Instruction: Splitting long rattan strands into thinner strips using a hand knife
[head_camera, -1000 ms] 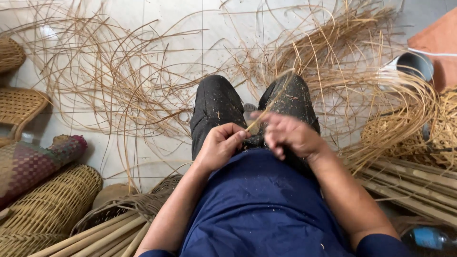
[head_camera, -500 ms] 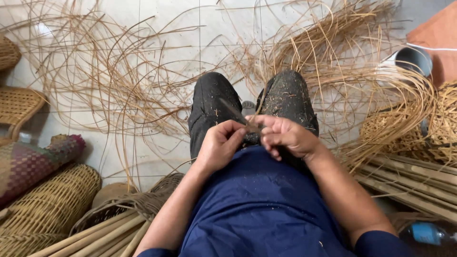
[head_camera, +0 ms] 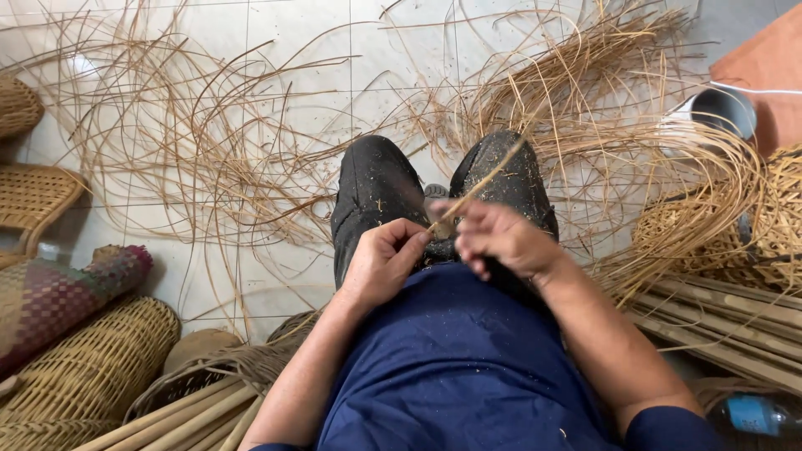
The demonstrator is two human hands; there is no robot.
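I sit with my knees in dark trousers [head_camera: 376, 188] below me. My left hand [head_camera: 383, 263] pinches the near end of a thin cane strip [head_camera: 484, 179] over my lap. My right hand [head_camera: 499, 238] grips the same strip just beside it, fingers curled. The strip slants up and to the right across my right knee. Whether a small tool lies between the hands is hidden by the fingers.
Loose cane strips [head_camera: 192, 142] sprawl over the tiled floor ahead and to the right. Woven baskets [head_camera: 83, 372] and a patterned roll [head_camera: 58, 292] sit at left. Split bamboo rods [head_camera: 727, 321], a woven basket [head_camera: 710, 225], a metal cup [head_camera: 718, 108] and a bottle [head_camera: 752, 413] lie at right.
The strip between my hands has swung: it pointed up right, then up left, and now points up right again. Both hands stay together over my lap.
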